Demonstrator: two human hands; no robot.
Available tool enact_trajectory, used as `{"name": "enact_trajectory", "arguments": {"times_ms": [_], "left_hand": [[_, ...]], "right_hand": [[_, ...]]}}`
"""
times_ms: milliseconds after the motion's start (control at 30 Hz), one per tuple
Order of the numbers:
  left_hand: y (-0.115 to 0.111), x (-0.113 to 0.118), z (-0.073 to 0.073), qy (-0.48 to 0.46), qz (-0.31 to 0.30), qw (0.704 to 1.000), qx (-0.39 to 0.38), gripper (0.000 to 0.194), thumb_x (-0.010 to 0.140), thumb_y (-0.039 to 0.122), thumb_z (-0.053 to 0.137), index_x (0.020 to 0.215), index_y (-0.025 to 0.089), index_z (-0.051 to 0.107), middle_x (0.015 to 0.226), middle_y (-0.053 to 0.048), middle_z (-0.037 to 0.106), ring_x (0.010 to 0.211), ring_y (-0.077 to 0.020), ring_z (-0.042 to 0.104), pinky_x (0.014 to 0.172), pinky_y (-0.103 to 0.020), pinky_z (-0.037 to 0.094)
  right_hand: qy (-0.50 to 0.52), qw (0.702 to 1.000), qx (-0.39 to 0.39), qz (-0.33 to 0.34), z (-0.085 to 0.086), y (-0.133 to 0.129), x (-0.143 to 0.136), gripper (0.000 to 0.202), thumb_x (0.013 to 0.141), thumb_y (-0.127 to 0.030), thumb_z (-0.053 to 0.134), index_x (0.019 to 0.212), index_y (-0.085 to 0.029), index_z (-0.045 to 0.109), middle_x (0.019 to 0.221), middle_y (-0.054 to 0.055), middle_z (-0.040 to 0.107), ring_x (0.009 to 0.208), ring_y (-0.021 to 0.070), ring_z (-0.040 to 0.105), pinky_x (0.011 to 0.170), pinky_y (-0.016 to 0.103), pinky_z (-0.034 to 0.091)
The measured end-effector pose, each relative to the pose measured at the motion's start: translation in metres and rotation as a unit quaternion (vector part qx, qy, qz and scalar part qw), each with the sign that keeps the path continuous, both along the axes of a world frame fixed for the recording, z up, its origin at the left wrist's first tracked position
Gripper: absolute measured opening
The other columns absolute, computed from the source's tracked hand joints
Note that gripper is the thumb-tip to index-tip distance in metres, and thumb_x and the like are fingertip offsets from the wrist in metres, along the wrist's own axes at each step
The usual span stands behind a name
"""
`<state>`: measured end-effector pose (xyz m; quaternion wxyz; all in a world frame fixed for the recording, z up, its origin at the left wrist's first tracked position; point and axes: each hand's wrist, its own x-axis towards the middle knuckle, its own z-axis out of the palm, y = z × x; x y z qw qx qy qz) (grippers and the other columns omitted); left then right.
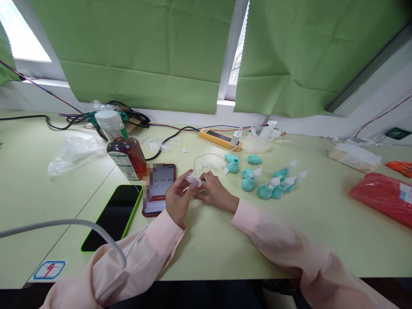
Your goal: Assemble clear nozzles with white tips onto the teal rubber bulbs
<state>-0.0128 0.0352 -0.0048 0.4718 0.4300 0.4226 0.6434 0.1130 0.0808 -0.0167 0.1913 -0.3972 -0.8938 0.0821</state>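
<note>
Between the fingers of my left hand is a small translucent white plastic piece. My right hand is closed at the right side of that piece, its fingertips meeting it. Beyond both hands, more white plastic pieces lie on the table. To the right stand several turquoise bulb-shaped bottles with white tips, one of them a bottle nearest my right hand. A turquoise bottle without a tip and a turquoise part lying on its side are farther back.
Left of my hands lie a phone showing a timer and a green-edged phone. Behind them stands a bottle of dark liquid. A yellow power strip is at the back, a red package far right. A grey cable crosses the lower left.
</note>
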Motion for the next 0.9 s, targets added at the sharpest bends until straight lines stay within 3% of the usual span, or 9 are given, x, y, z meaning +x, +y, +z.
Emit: {"name": "enact_trajectory", "arguments": {"times_ms": [167,267,333,433,567,667,800,900], "left_hand": [[-0.007,0.003,0.002,-0.003,-0.04,0.999,0.011,0.042,0.055,0.016,0.068,0.091,0.018,0.048,0.062,0.004,0.056,0.056,-0.0089,0.055,0.057,-0.022,0.045],[-0.01,0.004,0.002,0.017,-0.053,0.998,0.01,0.032,0.054,0.015,0.069,0.079,0.017,0.051,0.07,0.001,0.055,0.064,-0.0102,0.055,0.056,-0.02,0.045],[-0.012,0.005,0.002,0.037,-0.076,0.996,-0.001,0.027,0.057,0.017,0.067,0.081,0.015,0.055,0.077,-0.002,0.056,0.072,-0.0124,0.054,0.059,-0.022,0.046],[-0.015,0.007,0.005,0.018,-0.154,0.987,-0.046,0.034,0.064,0.023,0.062,0.095,0.012,0.054,0.08,-0.007,0.056,0.075,-0.016,0.053,0.062,-0.028,0.048],[-0.017,0.009,0.007,-0.059,-0.32,0.94,-0.103,0.044,0.07,0.026,0.057,0.109,0.015,0.04,0.078,-0.006,0.056,0.069,-0.0158,0.054,0.062,-0.036,0.048],[-0.017,0.01,0.004,-0.101,-0.383,0.909,-0.127,0.043,0.07,0.025,0.056,0.108,0.019,0.035,0.081,-0.005,0.055,0.068,-0.0152,0.054,0.064,-0.039,0.047],[-0.016,0.01,0.001,-0.125,-0.416,0.89,-0.137,0.043,0.072,0.024,0.055,0.108,0.023,0.031,0.081,-0.004,0.055,0.069,-0.0152,0.054,0.065,-0.04,0.046],[-0.015,0.008,0.003,-0.152,-0.435,0.877,-0.135,0.035,0.073,0.022,0.054,0.102,0.023,0.034,0.082,-0.004,0.055,0.072,-0.0164,0.055,0.067,-0.039,0.044]], "right_hand": [[0.026,0.999,0.038,0.019,0.004,-0.009,0.009,0.016,0.073,-0.03,0.054,0.071,-0.016,0.062,0.083,0.007,0.053,0.083,0.02,0.043,0.07,0.036,0.035],[0.145,0.989,-0.004,0.012,0.009,-0.021,0.027,0.013,0.074,-0.025,0.053,0.077,-0.017,0.062,0.071,0.005,0.056,0.07,0.0151,0.049,0.063,0.03,0.04],[0.249,0.966,-0.063,-0.026,0.012,-0.029,0.04,0.013,0.073,-0.024,0.054,0.08,-0.017,0.062,0.065,0.003,0.057,0.061,0.0125,0.051,0.059,0.027,0.042],[0.38,0.907,-0.171,-0.069,0.012,-0.041,0.054,0.011,0.068,-0.022,0.059,0.078,-0.018,0.063,0.069,0.003,0.06,0.063,0.0128,0.055,0.06,0.027,0.046],[0.453,0.851,-0.262,-0.034,0.012,-0.049,0.057,0.013,0.065,-0.018,0.062,0.078,-0.02,0.064,0.072,0.002,0.061,0.066,0.0132,0.056,0.063,0.029,0.048],[0.45,0.852,-0.269,-0.013,0.011,-0.052,0.054,0.016,0.065,-0.017,0.062,0.08,-0.02,0.065,0.071,0.002,0.06,0.065,0.0134,0.057,0.062,0.029,0.048],[0.438,0.869,-0.228,-0.03,0.008,-0.054,0.053,0.016,0.065,-0.016,0.061,0.08,-0.022,0.066,0.069,0.002,0.059,0.065,0.0132,0.056,0.06,0.028,0.047],[0.454,0.862,-0.22,-0.056,0.004,-0.054,0.053,0.013,0.067,-0.018,0.06,0.078,-0.022,0.066,0.067,0.001,0.058,0.065,0.0127,0.054,0.058,0.026,0.046]]}}
